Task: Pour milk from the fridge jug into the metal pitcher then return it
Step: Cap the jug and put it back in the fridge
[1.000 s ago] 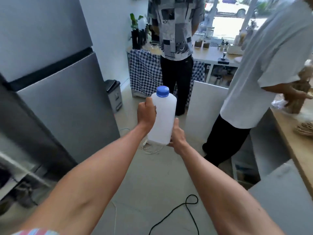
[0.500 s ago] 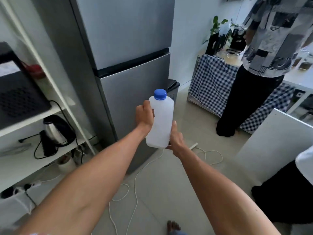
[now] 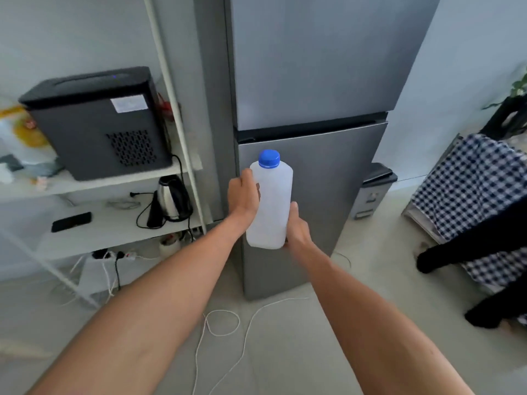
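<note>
I hold a white plastic milk jug (image 3: 271, 206) with a blue screw cap upright in front of me, cap on. My left hand (image 3: 243, 196) grips its left side near the middle. My right hand (image 3: 296, 228) holds the lower right side and base. Straight behind the jug stands the grey two-door fridge (image 3: 310, 81), with both doors closed. The metal pitcher is not in view.
A white shelf rack (image 3: 119, 183) at the left carries a black appliance (image 3: 97, 121) and a kettle (image 3: 171, 198). White cords (image 3: 228, 320) lie on the floor before the fridge. A small bin (image 3: 373, 189) and a checked cloth table (image 3: 470, 189) stand right, beside a person's dark trouser legs (image 3: 493, 252).
The view has swung left from the people and counter to face the fridge squarely. The jug stays upright in both hands, now right in front of the lower fridge door.
</note>
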`<state>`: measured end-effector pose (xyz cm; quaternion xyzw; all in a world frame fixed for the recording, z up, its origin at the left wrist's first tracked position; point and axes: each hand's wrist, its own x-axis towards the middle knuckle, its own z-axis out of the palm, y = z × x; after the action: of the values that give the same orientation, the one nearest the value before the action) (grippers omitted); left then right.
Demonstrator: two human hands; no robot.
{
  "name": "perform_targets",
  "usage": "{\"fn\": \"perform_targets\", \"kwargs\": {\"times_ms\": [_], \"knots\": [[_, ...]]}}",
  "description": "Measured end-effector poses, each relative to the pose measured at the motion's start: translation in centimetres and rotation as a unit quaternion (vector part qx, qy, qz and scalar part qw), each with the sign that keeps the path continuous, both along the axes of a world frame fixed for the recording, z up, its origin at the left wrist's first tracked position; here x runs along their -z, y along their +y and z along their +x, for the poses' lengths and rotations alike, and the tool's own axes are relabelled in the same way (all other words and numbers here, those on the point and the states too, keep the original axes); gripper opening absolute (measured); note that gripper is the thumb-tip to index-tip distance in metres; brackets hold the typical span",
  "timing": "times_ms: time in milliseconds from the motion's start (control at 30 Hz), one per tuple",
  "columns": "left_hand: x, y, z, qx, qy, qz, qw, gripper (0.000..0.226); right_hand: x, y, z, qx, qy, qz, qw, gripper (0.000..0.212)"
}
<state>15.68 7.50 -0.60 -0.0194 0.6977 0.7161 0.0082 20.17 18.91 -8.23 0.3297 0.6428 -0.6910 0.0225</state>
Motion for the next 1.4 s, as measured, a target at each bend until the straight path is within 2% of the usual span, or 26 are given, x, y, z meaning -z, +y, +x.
{"fn": "perform_targets", "kwargs": {"times_ms": [200,400,467,533,633,733,900,1100,1200,1267,1333,1400], "knots": [[-0.1,-1.5,-1.3,-0.074,0.0,0.005,0.997,0.048,0.0,-1.1,-3.1,-0.075,0.0,-0.001,0.997,0.063],[-0.1,-3.6,-2.7,-0.128,0.011,-0.011,0.992,0.042,-0.2,-2.6,-5.5,-0.12,-0.012,0.004,0.993,0.069],[-0.1,-4.2,-3.2,-0.139,0.009,-0.016,0.99,0.037,-0.7,-2.7,-6.5,-0.122,-0.005,0.053,0.991,0.074],[0.0,-4.8,-3.7,-0.143,0.006,-0.017,0.99,0.036,-2.1,-2.5,-7.8,-0.112,0.043,0.138,0.983,0.062],[0.2,-5.3,-4.4,-0.146,0.013,-0.016,0.989,0.038,-5.4,-2.1,-10.9,-0.088,0.148,0.239,0.956,0.042],[0.2,-5.8,-5.2,-0.148,0.014,-0.001,0.989,0.039,-8.6,-2.1,-14.1,-0.086,0.185,0.319,0.926,0.042],[0.5,-6.3,-6.2,-0.145,0.009,0.001,0.989,0.04,-10.5,-1.9,-18.3,-0.112,0.139,0.348,0.921,0.064],[1.5,-6.8,-6.9,-0.132,-0.002,0.001,0.991,0.042,-10.0,-0.7,-19.8,-0.142,0.101,0.342,0.923,0.068],[1.9,-7.0,-6.8,-0.137,-0.011,-0.003,0.991,0.044,-10.4,-0.6,-19.5,-0.164,0.071,0.356,0.917,0.059],[1.8,-7.1,-6.6,-0.133,-0.006,0.003,0.991,0.045,-10.3,-0.5,-19.7,-0.135,0.086,0.338,0.928,0.057],[1.6,-7.4,-6.3,-0.125,0.0,0.0,0.992,0.051,-10.3,-1.1,-19.1,-0.153,0.076,0.4,0.9,0.066],[1.4,-7.8,-6.0,-0.119,0.007,-0.007,0.993,0.051,-10.3,-1.6,-18.3,-0.154,0.053,0.448,0.879,0.056]]}}
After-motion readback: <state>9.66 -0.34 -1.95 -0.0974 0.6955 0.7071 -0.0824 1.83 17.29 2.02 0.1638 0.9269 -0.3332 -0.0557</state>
